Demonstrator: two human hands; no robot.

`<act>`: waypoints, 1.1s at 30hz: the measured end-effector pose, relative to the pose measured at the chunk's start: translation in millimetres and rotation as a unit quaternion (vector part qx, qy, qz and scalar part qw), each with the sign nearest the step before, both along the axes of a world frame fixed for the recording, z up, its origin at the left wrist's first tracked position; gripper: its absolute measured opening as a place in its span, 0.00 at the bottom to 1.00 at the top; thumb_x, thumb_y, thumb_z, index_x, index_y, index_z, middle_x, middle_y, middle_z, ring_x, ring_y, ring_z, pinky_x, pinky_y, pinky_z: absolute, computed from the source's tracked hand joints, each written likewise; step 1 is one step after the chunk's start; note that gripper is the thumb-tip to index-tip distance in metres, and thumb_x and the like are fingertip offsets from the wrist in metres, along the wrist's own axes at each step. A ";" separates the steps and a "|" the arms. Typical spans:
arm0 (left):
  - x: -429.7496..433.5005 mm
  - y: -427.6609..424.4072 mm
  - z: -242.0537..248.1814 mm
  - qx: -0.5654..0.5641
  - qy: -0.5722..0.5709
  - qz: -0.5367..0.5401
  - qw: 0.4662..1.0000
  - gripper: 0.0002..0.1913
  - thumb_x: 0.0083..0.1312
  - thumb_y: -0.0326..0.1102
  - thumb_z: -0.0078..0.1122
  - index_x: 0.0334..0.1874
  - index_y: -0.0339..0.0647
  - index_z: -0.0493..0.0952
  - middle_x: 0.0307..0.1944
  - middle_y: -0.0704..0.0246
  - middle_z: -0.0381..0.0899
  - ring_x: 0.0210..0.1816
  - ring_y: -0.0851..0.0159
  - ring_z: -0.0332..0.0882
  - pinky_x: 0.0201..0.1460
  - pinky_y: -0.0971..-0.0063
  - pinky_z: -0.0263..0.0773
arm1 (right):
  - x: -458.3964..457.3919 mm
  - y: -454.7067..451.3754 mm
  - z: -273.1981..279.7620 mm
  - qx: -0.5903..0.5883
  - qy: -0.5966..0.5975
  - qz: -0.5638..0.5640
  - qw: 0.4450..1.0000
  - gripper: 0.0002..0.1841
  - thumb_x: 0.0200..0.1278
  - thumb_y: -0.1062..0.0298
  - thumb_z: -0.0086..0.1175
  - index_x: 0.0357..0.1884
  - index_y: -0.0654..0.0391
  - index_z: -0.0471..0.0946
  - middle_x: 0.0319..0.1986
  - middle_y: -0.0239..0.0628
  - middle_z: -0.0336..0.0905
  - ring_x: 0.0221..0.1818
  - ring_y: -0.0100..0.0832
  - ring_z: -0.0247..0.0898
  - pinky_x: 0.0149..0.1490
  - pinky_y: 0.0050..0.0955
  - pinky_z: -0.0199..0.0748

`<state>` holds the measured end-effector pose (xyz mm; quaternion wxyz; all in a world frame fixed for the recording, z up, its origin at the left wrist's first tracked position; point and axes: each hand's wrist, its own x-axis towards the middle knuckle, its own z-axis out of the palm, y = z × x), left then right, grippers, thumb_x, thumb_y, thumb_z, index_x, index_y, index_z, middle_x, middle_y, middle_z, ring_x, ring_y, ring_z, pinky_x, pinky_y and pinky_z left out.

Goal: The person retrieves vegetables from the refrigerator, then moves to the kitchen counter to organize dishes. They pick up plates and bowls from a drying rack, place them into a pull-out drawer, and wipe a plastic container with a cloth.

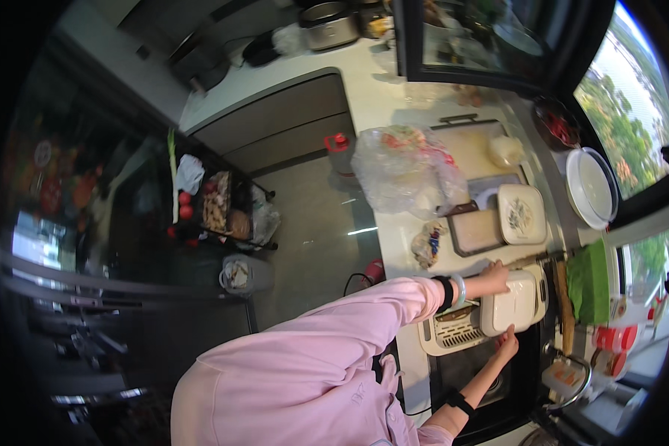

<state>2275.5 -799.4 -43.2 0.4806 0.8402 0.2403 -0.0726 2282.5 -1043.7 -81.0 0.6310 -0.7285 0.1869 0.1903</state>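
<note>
My left hand (495, 279) grips the upper edge of a cream rectangular dish (507, 304). At its opposite edge, the fingers of my right hand (506, 343) hold the same dish. Its plain face is towards me, over a cream slotted drain basket (432, 337) beside the sink. More cream ware shows behind it in the basket, partly covered. A brown-handled utensil (456, 315) lies in the basket near my left wrist. Past my left hand, a patterned cream rectangular dish (521, 214) rests partly on a cutting board (478, 231).
A knife (460, 209) lies on the board beside a clear plastic bag (393, 173). A small wrapped bundle (428, 245) is close by. The sink (465, 371) and faucet (582, 379) are below the basket. White bowls (589, 188) and a green box (588, 281) line the window side.
</note>
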 end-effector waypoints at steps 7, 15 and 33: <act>-133.0 61.3 96.4 -0.170 -0.153 -0.212 0.950 0.31 0.59 0.43 0.65 0.60 0.30 0.70 0.55 0.54 0.72 0.54 0.55 0.73 0.57 0.67 0.69 | -24.7 14.0 21.1 -0.171 -0.049 -0.065 0.982 0.28 0.57 0.42 0.63 0.39 0.62 0.76 0.29 0.33 0.76 0.26 0.27 0.67 0.26 0.25 0.61; -387.1 288.8 98.8 -0.441 -0.172 0.209 0.856 0.16 0.68 0.43 0.59 0.50 0.41 0.72 0.44 0.69 0.80 0.40 0.74 0.79 0.45 0.77 0.76 | -97.5 152.4 124.7 -0.124 -0.370 -0.214 0.895 0.17 0.69 0.55 0.54 0.44 0.62 0.77 0.28 0.34 0.75 0.26 0.25 0.66 0.29 0.23 0.63; -1034.2 505.6 -39.7 -0.112 -0.242 0.904 0.335 0.06 0.56 0.30 0.63 0.34 0.43 0.75 0.28 0.69 0.77 0.29 0.65 0.74 0.35 0.72 0.69 | -482.8 767.6 178.6 0.194 -0.152 0.479 0.842 0.11 0.70 0.66 0.51 0.50 0.58 0.75 0.29 0.28 0.74 0.26 0.14 0.61 0.28 0.11 0.57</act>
